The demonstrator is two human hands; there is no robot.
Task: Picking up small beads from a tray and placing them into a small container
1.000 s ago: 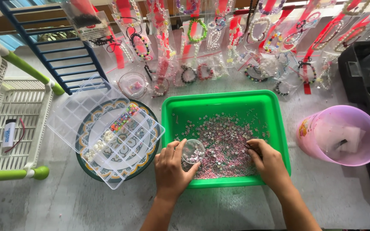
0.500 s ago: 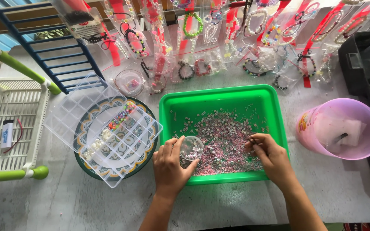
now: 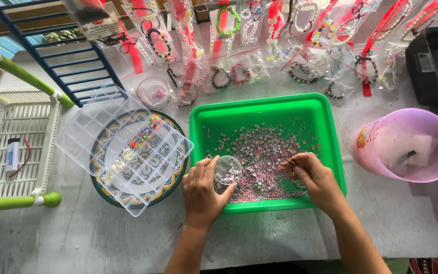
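A green plastic tray (image 3: 330, 127) in the middle of the table holds a heap of small pink and white beads (image 3: 264, 152). My left hand (image 3: 201, 195) grips a small clear round container (image 3: 227, 170) with a few beads in it, held over the tray's near left part. My right hand (image 3: 313, 177) is over the bead heap, its fingertips pinched together at the beads; whether a bead is between them is too small to tell.
A clear compartment box (image 3: 122, 144) with sorted beads lies on a patterned plate (image 3: 171, 185) to the left. A pink bucket (image 3: 406, 147) stands right, a white rack (image 3: 11, 147) far left. Bagged bracelets (image 3: 280, 45) line the back. A small clear bowl (image 3: 153, 92) sits behind the box.
My right hand has shifted slightly left and forward over the beads, its fingers pinching. My left hand keeps the clear container in about the same place.
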